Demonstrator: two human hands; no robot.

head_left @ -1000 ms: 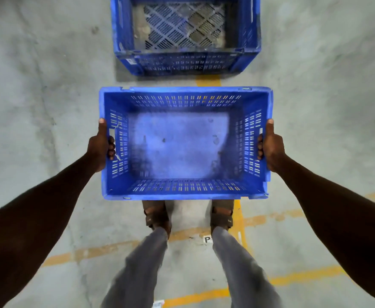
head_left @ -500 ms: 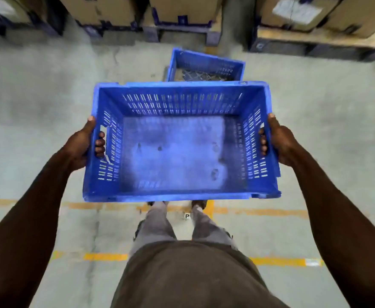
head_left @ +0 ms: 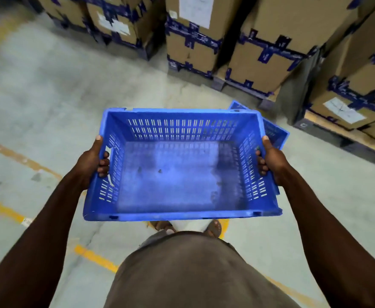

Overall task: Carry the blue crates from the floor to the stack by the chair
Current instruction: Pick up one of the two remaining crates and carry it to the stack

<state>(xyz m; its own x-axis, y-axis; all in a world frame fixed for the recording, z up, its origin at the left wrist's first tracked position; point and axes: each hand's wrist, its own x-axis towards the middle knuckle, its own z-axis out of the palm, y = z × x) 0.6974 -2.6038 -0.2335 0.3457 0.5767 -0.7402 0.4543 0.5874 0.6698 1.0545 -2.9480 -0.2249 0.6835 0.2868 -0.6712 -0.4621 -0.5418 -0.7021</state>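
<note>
I hold an empty blue slotted crate (head_left: 177, 174) level in front of my waist, above the floor. My left hand (head_left: 92, 161) grips its left side, fingers hooked through the handle slot and thumb on the rim. My right hand (head_left: 270, 160) grips the right side the same way. A second blue crate (head_left: 275, 132) sits on the floor behind, mostly hidden by the carried one; only its right corner shows. No chair or stack of crates is in view.
Taped cardboard boxes on pallets (head_left: 259, 50) line the far side and right. The concrete floor (head_left: 48, 90) carries yellow painted lines (head_left: 95, 257). My feet in sandals (head_left: 213, 227) show below the crate.
The view has swung left and upward: the boxes now fill the top, and the floor crate has slid from behind the carried crate's middle to its right corner. Both hands keep their grip.
</note>
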